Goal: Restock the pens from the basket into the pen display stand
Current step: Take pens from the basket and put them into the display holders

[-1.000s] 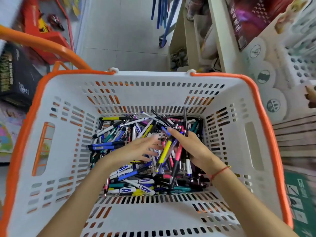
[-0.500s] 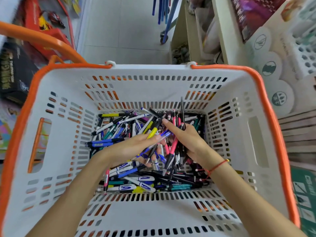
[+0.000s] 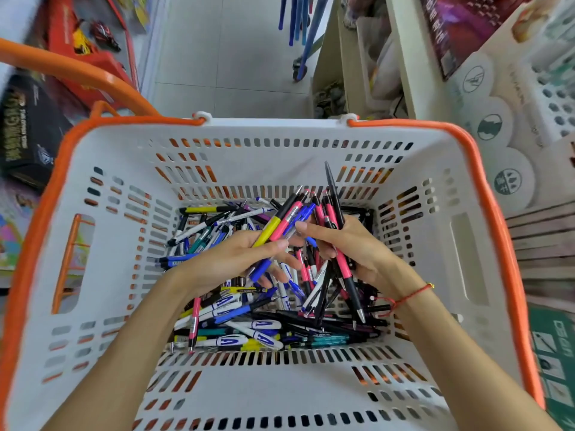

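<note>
Inside the basket (image 3: 280, 387), both hands, left (image 3: 230, 262) and right (image 3: 351, 247), grip pens (image 3: 281, 225) above the pile.

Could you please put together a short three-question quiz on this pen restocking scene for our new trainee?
1. True or false: the left hand holds no pens.
2. Multiple choice: the rim of the basket is A) blue, B) orange, C) green.
3. Fill in: the right hand wears a thin ____ string at the wrist.

Key:
1. False. Its fingers hold a few pens, among them a yellow and black pen and a pink one.
2. B. The rim is orange and the walls are white.
3. Red. That hand grips a bunch of mostly pink and black pens, raised above the loose pile.
</note>
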A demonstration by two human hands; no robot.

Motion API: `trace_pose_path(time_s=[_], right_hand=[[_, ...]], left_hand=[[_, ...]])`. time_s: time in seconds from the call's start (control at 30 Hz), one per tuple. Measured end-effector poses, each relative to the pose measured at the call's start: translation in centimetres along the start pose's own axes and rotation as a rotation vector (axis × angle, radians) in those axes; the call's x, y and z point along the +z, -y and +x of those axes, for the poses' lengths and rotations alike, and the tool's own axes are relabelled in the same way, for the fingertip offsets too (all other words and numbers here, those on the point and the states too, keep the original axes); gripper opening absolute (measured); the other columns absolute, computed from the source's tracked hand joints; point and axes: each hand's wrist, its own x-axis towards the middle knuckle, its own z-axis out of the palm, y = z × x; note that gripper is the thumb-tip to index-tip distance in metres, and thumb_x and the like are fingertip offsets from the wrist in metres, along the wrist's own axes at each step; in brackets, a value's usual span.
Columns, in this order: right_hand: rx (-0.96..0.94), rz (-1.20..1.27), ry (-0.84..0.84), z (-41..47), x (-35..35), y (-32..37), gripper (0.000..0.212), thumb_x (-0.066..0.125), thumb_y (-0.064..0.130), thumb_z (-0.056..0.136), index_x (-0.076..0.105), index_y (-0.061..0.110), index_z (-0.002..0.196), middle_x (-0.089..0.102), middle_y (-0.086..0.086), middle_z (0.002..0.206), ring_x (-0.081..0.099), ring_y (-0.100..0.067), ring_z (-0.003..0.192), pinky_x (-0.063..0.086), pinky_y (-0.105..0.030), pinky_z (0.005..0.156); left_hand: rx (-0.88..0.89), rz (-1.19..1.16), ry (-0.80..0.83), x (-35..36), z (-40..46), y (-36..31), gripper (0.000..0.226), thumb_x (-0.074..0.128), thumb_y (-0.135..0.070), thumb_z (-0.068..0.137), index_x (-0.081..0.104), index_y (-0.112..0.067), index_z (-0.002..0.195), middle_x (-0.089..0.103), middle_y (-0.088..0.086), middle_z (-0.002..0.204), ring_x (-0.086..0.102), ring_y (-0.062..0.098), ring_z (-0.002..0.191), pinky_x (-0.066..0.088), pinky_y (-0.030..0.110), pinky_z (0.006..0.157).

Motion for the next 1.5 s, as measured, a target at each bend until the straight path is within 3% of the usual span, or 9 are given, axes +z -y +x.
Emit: trace_pose_path(time_s=[0.3, 0.43, 0.63, 0.8, 0.93, 1.1, 1.33, 1.43, 1.5], right_hand=[[-0.037, 0.13, -0.03, 0.3, -0.1, 0.0, 0.032, 0.07, 0.037, 0.082, 0.071, 0.005, 0.086, 0.036, 0.003, 0.045, 0.033, -0.009, 0.043, 0.036, -0.017, 0.052], [0.002, 0.003, -0.074, 0.4, -0.2, -0.2, 0.047, 0.07, 0.042, 0.085, 0.051, 0.023, 0.046, 0.037, 0.0, 0.043, 0.034, -0.012, 0.043, 0.037, -0.021, 0.056], [0.009, -0.027, -0.094, 0.5, -0.9, -0.1, 0.043, 0.069, 0.033, 0.088, 0.043, 0.018, 0.057, 0.034, -0.001, 0.045, 0.029, -0.014, 0.043, 0.034, -0.022, 0.053], [-0.001, 0.172, -0.258, 0.3, -2.2, 0.4, 0.024, 0.066, 0.031, 0.09, 0.07, 0.007, 0.092, 0.038, 0.005, 0.044, 0.032, -0.01, 0.04, 0.033, -0.019, 0.048], [-0.113, 0.179, -0.419, 0.2, -2.2, 0.7, 0.031, 0.066, 0.024, 0.09, 0.067, -0.007, 0.096, 0.037, 0.001, 0.047, 0.03, -0.009, 0.038, 0.032, -0.017, 0.042], [-0.564, 0.026, -0.634, -0.2, 0.5, 0.5, 0.008, 0.072, 0.014, 0.084, 0.065, 0.015, 0.08, 0.054, 0.011, 0.056, 0.044, -0.008, 0.046, 0.041, -0.019, 0.049], [-1.049, -0.634, -0.248, -0.7, 2.9, -1.9, 0.025, 0.073, 0.018, 0.083, 0.069, 0.009, 0.107, 0.072, -0.001, 0.106, 0.07, -0.012, 0.091, 0.059, -0.033, 0.067], [-1.092, -0.849, -0.158, -0.6, 4.1, -2.7, 0.027, 0.075, 0.015, 0.078, 0.072, 0.014, 0.105, 0.07, 0.004, 0.114, 0.071, -0.012, 0.091, 0.058, -0.035, 0.057], [-1.033, -0.878, -0.109, -0.6, 4.3, -2.8, 0.038, 0.074, 0.007, 0.074, 0.071, 0.017, 0.111, 0.068, 0.007, 0.119, 0.07, -0.01, 0.091, 0.058, -0.034, 0.058]], left_hand=[[-0.081, -0.297, 0.067, 0.3, -0.3, -0.5, 0.032, 0.054, -0.029, 0.087, 0.067, -0.026, 0.116, 0.074, 0.002, 0.1, 0.068, 0.013, 0.07, 0.053, 0.022, 0.058], [-0.13, -0.284, 0.169, 0.3, -0.4, -0.5, 0.039, 0.053, -0.027, 0.085, 0.062, -0.024, 0.123, 0.072, 0.006, 0.113, 0.071, 0.016, 0.084, 0.056, 0.023, 0.062], [-0.123, -0.218, 0.086, 0.4, 0.3, 0.5, 0.027, 0.055, -0.022, 0.094, 0.063, -0.025, 0.12, 0.073, -0.002, 0.106, 0.067, 0.011, 0.079, 0.054, 0.024, 0.067], [-0.155, -0.173, 0.045, 0.2, 0.4, 1.0, 0.028, 0.051, -0.017, 0.098, 0.064, -0.024, 0.123, 0.059, -0.01, 0.077, 0.04, 0.004, 0.053, 0.034, 0.015, 0.048], [-0.191, -0.248, -0.034, 0.1, 0.7, 1.3, 0.031, 0.049, -0.035, 0.098, 0.063, -0.02, 0.121, 0.044, -0.008, 0.068, 0.031, 0.004, 0.052, 0.021, 0.013, 0.041], [-0.226, -0.422, -0.145, 0.7, 1.0, 1.6, 0.036, 0.048, -0.039, 0.097, 0.057, -0.012, 0.118, 0.036, -0.008, 0.061, 0.025, 0.004, 0.048, 0.02, 0.013, 0.039], [-0.158, -0.67, -0.186, 0.3, 0.7, 1.6, 0.054, 0.049, -0.064, 0.081, 0.059, -0.013, 0.096, 0.039, 0.0, 0.069, 0.033, 0.009, 0.055, 0.033, 0.016, 0.046], [-0.155, -0.65, -0.175, -0.2, 0.7, 1.7, 0.059, 0.062, -0.063, 0.073, 0.075, -0.012, 0.099, 0.06, 0.01, 0.089, 0.059, 0.025, 0.08, 0.052, 0.038, 0.085], [-0.152, -0.543, -0.244, -0.3, 0.7, 1.6, 0.037, 0.062, -0.049, 0.082, 0.075, -0.019, 0.1, 0.062, 0.006, 0.081, 0.061, 0.018, 0.068, 0.052, 0.031, 0.068]])
